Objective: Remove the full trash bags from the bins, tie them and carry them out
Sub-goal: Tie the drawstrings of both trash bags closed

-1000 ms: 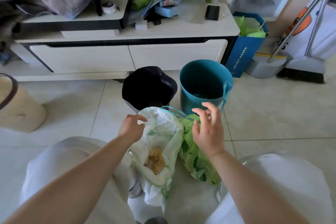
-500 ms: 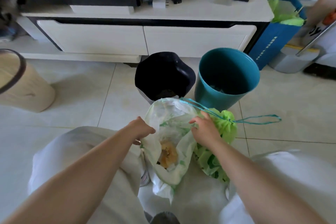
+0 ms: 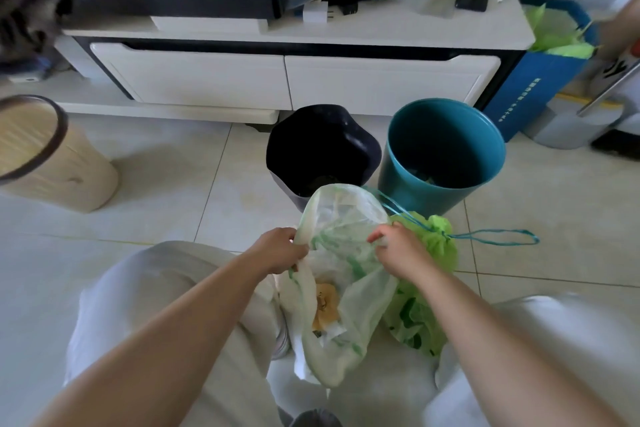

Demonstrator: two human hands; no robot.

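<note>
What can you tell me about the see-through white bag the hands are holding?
The white bag is thin, crinkly, see-through plastic with green print. Its mouth is open, not yet tied. Something brown shows inside. It is between the person's knees, before the black bin. The left hand grips its left edge; the right hand pinches its right edge. The green bag lies close on its right.

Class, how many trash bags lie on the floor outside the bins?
2. A pale bag in front, held by the left hand and right hand; a green bag beside it on the right. More may be hidden elsewhere.
</note>
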